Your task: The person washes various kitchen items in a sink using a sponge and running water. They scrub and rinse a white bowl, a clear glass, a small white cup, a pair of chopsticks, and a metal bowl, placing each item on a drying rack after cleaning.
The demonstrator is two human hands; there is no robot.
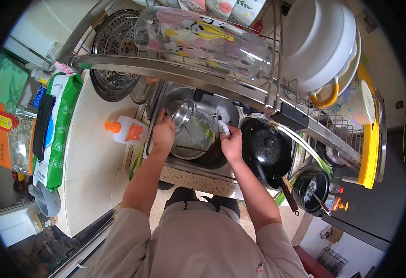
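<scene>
My left hand (164,129) grips the rim of a small shiny stainless-steel bowl (182,113), tilted over the left part of the sink (168,91). Below the bowl a large round metal basin (189,147) sits in the sink, holding water and green vegetable scraps. My right hand (231,143) is closed on a short white handle-like piece (225,128) at the basin's right side. What that piece belongs to is hard to make out; a whitish, wet-looking patch shows just beyond it. Part of the sink and its tap lie hidden under the dish rack.
A steel dish rack (189,73) with white bowls (314,45) overhangs the sink. To the right stand a black wok (267,142), spring onions (303,142) and a black pot (310,191). An orange-topped bottle (128,129) and a steamer tray (116,80) are on the left counter.
</scene>
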